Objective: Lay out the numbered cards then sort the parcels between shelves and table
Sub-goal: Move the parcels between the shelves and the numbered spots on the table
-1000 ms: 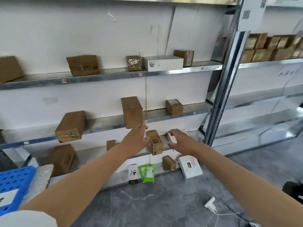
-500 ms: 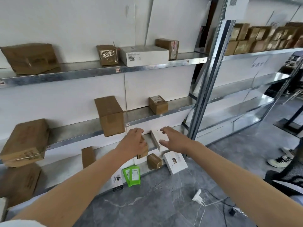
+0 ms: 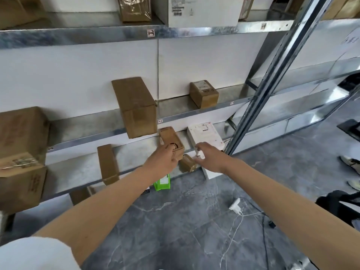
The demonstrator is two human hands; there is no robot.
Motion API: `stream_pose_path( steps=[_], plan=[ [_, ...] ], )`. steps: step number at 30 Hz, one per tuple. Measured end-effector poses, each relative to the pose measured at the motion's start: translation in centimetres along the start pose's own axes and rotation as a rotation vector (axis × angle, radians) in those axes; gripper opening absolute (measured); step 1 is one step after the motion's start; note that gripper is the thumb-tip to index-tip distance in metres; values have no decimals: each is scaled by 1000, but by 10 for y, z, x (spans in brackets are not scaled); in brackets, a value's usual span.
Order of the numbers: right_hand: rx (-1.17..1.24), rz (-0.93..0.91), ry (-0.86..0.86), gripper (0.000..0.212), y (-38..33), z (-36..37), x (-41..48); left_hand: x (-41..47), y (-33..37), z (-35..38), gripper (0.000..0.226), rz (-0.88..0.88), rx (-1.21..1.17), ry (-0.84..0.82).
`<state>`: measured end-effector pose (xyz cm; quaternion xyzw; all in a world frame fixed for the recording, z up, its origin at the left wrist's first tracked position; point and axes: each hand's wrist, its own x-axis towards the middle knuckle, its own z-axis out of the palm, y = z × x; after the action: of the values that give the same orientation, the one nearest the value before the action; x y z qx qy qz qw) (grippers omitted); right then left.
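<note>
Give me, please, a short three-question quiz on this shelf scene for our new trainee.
1. True or false: the left hand grips the small brown box on the lower shelf.
2. Where does the green packet stand? A: on the floor. B: on the top shelf. C: in a blue crate.
3. Fill in: the right hand pinches the near edge of the ___ box.

Key: 1 true. 2 A. 3 white: it is the white box beside the brown one.
</note>
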<state>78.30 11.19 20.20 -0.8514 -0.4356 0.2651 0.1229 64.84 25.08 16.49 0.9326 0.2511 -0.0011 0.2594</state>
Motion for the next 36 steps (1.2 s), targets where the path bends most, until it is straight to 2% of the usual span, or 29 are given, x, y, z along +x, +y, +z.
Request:
stream_pose_path(
  steps=[5, 13, 17, 19, 24, 30, 36],
  plan=[
    [-1, -3, -54, 50, 8, 16, 25, 12, -21, 20, 43, -51, -35, -23],
    [-78, -68, -182, 61, 37, 52, 92, 43, -57, 72, 45, -220, -71, -79],
    [-70, -62, -260, 62, 64, 73, 140, 75, -79, 101, 39, -284, -86, -54],
    [-81, -66, -309, 62, 83, 85, 163, 90, -91, 125, 37, -324, -82, -99],
    [-142, -92, -402, 61, 132, 119, 220, 126, -121, 191, 48, -470, -112, -186],
    [-269, -129, -507, 52, 165, 165, 291, 171, -153, 250, 39, -601, -84, -203],
    [-256, -125, -563, 50, 196, 223, 349, 214, -187, 311, 42, -689, -182, -146]
  ],
)
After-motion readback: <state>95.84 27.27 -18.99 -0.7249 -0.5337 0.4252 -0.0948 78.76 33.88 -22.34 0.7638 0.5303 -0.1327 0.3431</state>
